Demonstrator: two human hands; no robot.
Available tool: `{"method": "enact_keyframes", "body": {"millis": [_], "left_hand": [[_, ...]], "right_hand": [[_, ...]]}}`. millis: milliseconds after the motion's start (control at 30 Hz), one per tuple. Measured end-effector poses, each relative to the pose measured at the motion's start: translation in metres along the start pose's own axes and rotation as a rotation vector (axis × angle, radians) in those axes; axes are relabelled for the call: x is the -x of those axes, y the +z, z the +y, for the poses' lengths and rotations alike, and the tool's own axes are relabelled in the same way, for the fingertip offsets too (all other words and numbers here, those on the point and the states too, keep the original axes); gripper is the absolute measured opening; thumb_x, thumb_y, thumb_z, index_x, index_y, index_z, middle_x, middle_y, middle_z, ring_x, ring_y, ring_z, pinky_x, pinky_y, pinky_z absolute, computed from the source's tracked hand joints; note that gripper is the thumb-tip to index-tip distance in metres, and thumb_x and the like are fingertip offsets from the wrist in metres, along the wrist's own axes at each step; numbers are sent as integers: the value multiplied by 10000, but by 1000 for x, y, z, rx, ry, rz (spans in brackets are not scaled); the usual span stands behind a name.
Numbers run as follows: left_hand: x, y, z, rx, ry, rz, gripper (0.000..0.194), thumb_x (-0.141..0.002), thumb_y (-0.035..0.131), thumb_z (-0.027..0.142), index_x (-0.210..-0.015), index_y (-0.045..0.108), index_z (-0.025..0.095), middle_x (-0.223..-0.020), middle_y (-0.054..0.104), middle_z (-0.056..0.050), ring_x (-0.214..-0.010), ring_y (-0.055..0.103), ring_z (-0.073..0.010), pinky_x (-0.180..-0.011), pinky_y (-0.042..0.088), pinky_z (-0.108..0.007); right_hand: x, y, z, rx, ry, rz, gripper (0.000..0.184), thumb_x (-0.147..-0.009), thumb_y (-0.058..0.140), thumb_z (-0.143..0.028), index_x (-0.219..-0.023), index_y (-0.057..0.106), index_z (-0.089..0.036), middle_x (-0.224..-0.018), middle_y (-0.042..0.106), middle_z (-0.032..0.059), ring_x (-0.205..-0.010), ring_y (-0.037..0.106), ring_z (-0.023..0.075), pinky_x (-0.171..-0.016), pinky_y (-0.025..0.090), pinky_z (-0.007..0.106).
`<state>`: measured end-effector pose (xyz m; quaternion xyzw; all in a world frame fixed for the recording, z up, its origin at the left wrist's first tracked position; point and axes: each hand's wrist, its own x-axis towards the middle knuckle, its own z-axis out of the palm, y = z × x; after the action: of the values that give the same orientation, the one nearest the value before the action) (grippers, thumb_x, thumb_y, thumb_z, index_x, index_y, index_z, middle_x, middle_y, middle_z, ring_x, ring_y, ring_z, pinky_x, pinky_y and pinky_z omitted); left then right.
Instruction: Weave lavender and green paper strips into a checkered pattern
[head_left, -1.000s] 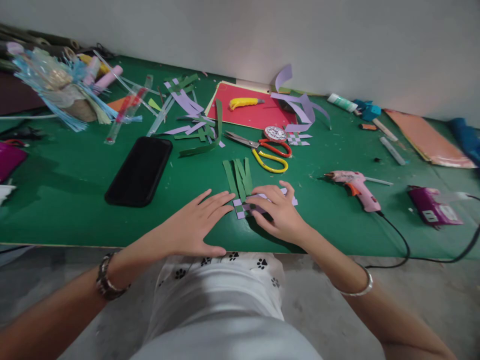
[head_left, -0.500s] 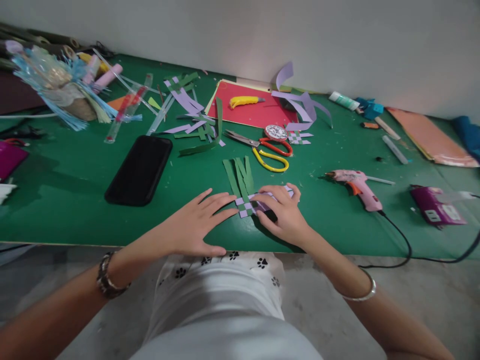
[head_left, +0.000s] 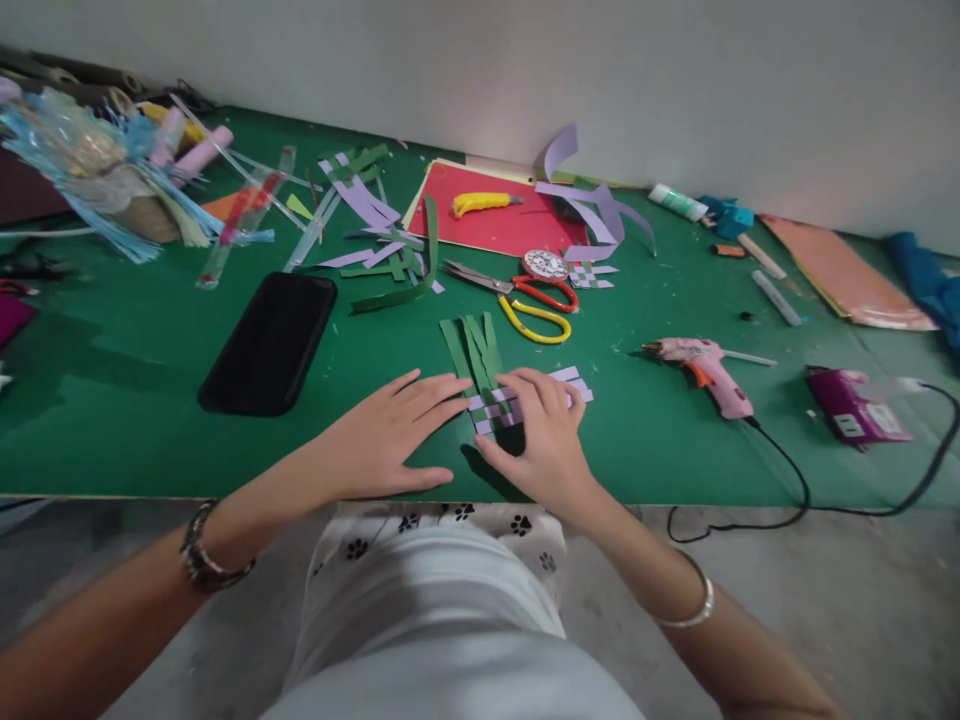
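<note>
A small woven piece of lilac and green paper strips (head_left: 486,412) lies near the table's front edge. Loose ends of green paper strips (head_left: 476,345) point away from me, and lilac ends (head_left: 574,380) stick out to the right. My left hand (head_left: 386,432) rests flat with its fingers stretched, the fingertips at the weave's left edge. Over the weave arches my right hand (head_left: 551,435), its fingers bent and its thumb apart, near the lower left corner. Part of the weave is hidden under the right fingers; nothing shows pinched there.
Beyond the weave lie scissors (head_left: 517,295), a round clock-like disc (head_left: 546,264), and a yellow cutter (head_left: 480,204) on red paper (head_left: 495,230). A black phone (head_left: 270,340) is at left. At right sit a pink glue gun (head_left: 701,365), its cord and a purple box (head_left: 855,405).
My right hand has shifted left across the weave, its thumb swinging down and left, uncovering the lilac ends at right. My left hand has stayed in nearly the same place.
</note>
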<state>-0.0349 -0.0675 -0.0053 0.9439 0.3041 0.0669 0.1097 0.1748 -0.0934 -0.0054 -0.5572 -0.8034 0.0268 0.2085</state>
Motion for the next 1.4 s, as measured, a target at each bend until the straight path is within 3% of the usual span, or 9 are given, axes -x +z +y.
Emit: {"method": "enact_keyframes", "body": {"millis": [333, 667, 1133, 1400], "left_hand": [[-1, 5, -6, -78, 23, -68, 671, -868, 297, 578, -1384, 271, 150, -1437, 311, -81, -1328, 242, -194, -1095, -41, -369], [-3, 4, -7, -54, 9, -78, 685, -840, 400, 527, -1371, 280, 111, -1424, 330, -105, -1308, 282, -216, -1102, 84, -390], [-6, 0, -5, -9, -9, -61, 645, -804, 452, 492, -1327, 341, 131, -1388, 385, -108, -1278, 330, -221, -1099, 141, -386], [-6, 1, -5, 15, 0, -47, 663, -798, 464, 492, -1344, 311, 149, -1398, 367, -108, -1287, 315, -224, -1098, 129, -406]], "right_hand": [[-5, 10, -11, 113, 60, 2, 388, -752, 475, -354, -1096, 526, -182, -1160, 534, 116, -1119, 430, 258, -965, 152, 447], [-15, 10, -18, 108, 69, -3, 344, -762, 475, -364, -1051, 543, -190, -1135, 554, 100, -1079, 439, 247, -977, 139, 455], [-26, 21, -22, 153, 138, 14, 288, -783, 447, -282, -1031, 549, -174, -1124, 561, 101, -1077, 439, 245, -979, 127, 463], [-12, 4, -1, 71, 74, 36, 302, -808, 424, -291, -1063, 549, -191, -1153, 554, 93, -1097, 464, 223, -995, 142, 448]]}}
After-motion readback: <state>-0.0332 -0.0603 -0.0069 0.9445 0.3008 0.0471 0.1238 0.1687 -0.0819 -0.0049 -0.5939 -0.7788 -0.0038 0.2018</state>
